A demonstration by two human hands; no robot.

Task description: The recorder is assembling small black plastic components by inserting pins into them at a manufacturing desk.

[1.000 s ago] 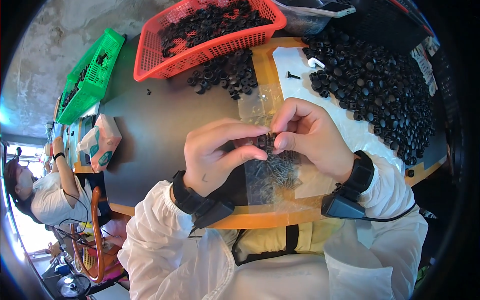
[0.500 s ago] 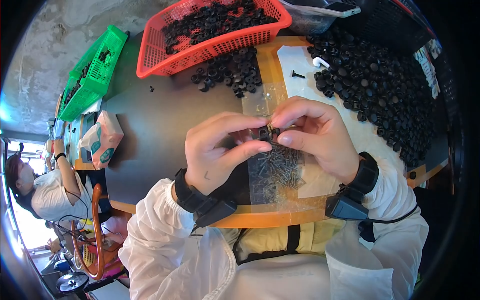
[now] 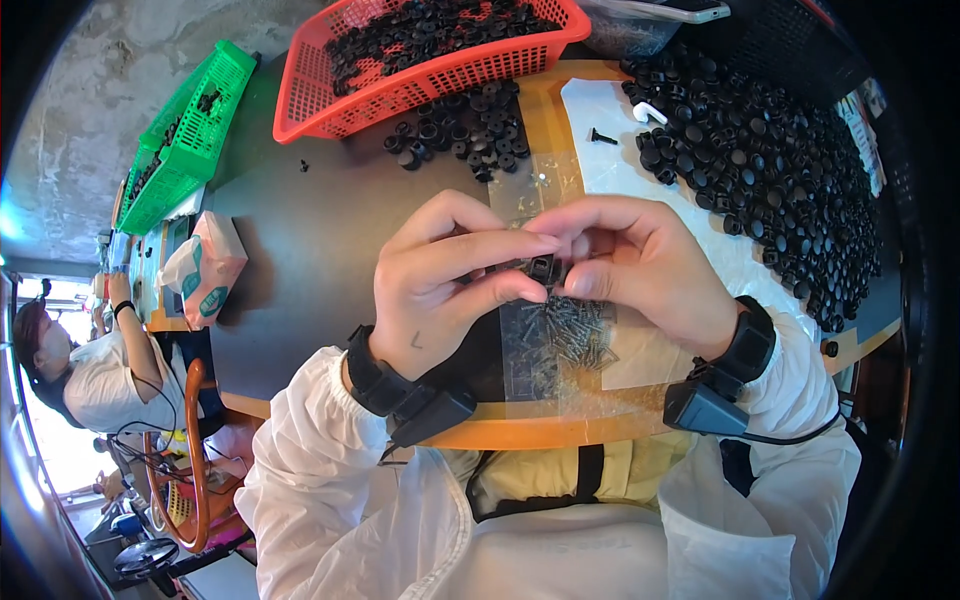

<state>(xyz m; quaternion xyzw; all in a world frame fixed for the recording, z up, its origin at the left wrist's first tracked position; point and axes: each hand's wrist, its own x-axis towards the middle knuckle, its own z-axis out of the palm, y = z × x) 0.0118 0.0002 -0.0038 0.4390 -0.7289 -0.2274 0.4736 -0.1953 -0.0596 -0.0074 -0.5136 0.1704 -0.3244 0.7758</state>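
My left hand (image 3: 440, 285) and my right hand (image 3: 645, 270) meet over the table's front half. Pinched between their thumbs and fingers is a small black plastic part (image 3: 542, 268), partly covered by the fingertips. Directly below it, a heap of small metal screws (image 3: 568, 338) lies on a clear plastic sheet (image 3: 520, 378). Beyond my hands, loose black plastic pieces (image 3: 480, 135) are scattered in front of a red basket (image 3: 430, 88). To the right spreads a large pile of round black caps (image 3: 760, 180).
A green basket (image 3: 190, 160) and a tissue pack (image 3: 213, 270) stand to the left. On white paper (image 3: 600, 165) lie a black bolt (image 3: 603, 137) and a white earbud (image 3: 650, 113). A person (image 3: 110, 375) sits at far left beside a wooden chair (image 3: 200, 450).
The black part has turned between my fingertips, and a yellowish bit beside it no longer shows. The fingers of both hands have shifted around it. The view has moved slightly.
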